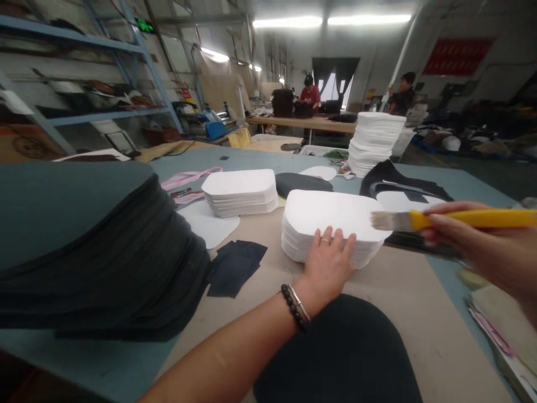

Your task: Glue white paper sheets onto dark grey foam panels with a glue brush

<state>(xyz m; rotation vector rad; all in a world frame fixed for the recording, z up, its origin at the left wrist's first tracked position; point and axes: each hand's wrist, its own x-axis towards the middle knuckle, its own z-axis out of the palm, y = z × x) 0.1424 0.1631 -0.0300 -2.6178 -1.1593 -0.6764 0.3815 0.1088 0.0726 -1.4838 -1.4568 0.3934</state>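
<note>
Right of the frame's centre, the left hand (329,268) lies, fingers slightly spread, on a stack of white rounded sheets (327,210), covering its near edge. The right hand (482,240) pinches a yellow-handled brush (490,217) at its right end — work seems under way; brushed amount unclear. Dark-grey stacked sheets (104,268) crowd the left; a black rounded panel (348,358) lies bottom centre.

Nothing actually legible here, tbh — the rectangular red wall banner (458,56) has faint lettering, way too blurry, and the small glowing green sign (144,25) up left — just smudgy marks.
</note>
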